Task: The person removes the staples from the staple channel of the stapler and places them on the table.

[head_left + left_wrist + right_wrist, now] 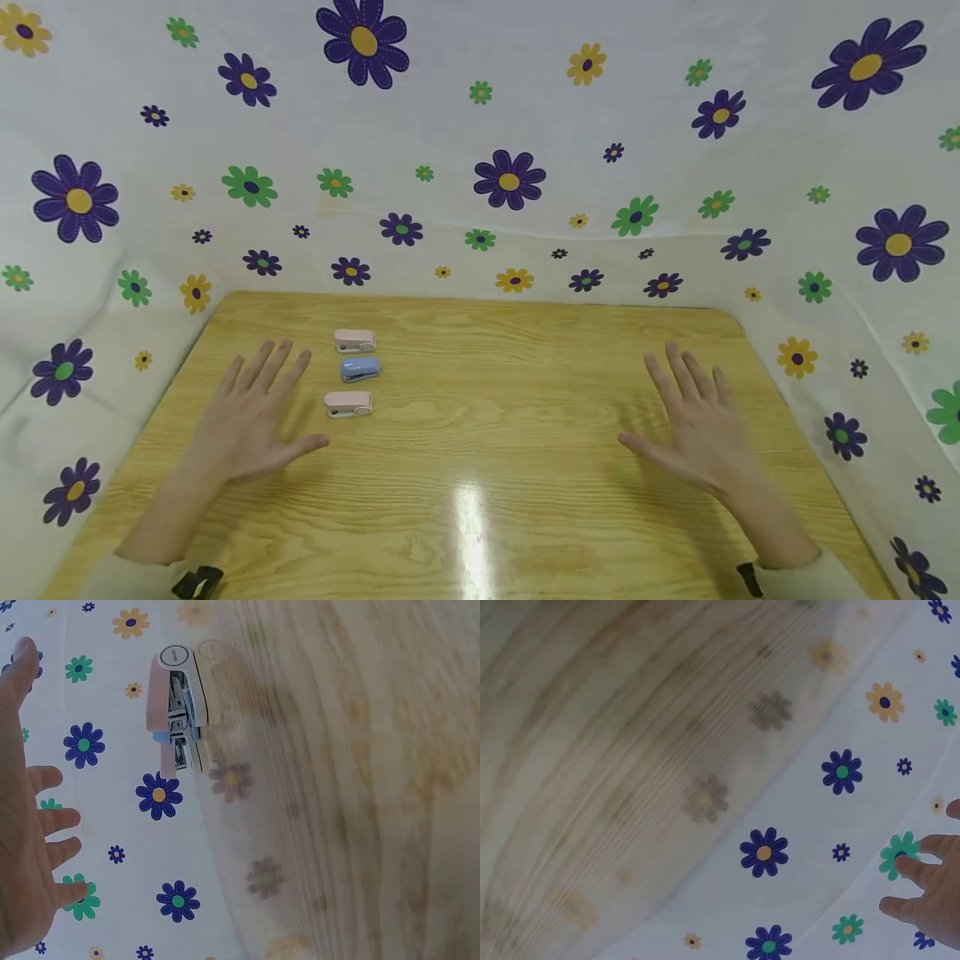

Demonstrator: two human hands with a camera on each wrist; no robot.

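Left wrist: pink-and-white stapler (158, 696)

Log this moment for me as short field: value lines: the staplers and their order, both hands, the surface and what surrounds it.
Stapler count: three, two pink and one blue
Order, far to near: far pink stapler, blue stapler, near pink stapler
Left hand: fingers spread, holding nothing, just left of the staplers
Right hand: fingers spread, holding nothing, well away from the staplers
Surface: wood-grain table
Surround: white cloth with purple, green and yellow flowers
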